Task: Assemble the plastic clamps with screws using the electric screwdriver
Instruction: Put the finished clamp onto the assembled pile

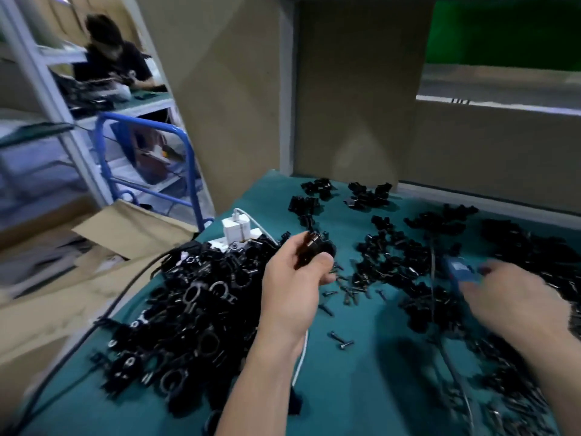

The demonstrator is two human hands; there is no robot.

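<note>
My left hand (pixel 294 278) is raised over the green table mat (pixel 371 382) and is shut on a black plastic clamp (pixel 316 248) with a screw showing in it. My right hand (pixel 515 300) is blurred at the right, its fingers spread just beside the blue electric screwdriver (pixel 460 272), which lies on the mat; whether they touch it is unclear. A big heap of black clamps (pixel 191 313) lies to the left. Loose screws (pixel 341 339) are scattered between my hands.
More black clamp parts (pixel 396 253) lie in small piles across the middle, back and right of the mat. A white power strip with a plug (pixel 235 231) sits behind the heap. Cardboard boxes (pixel 94 269) stand left of the table. A person works at a far bench.
</note>
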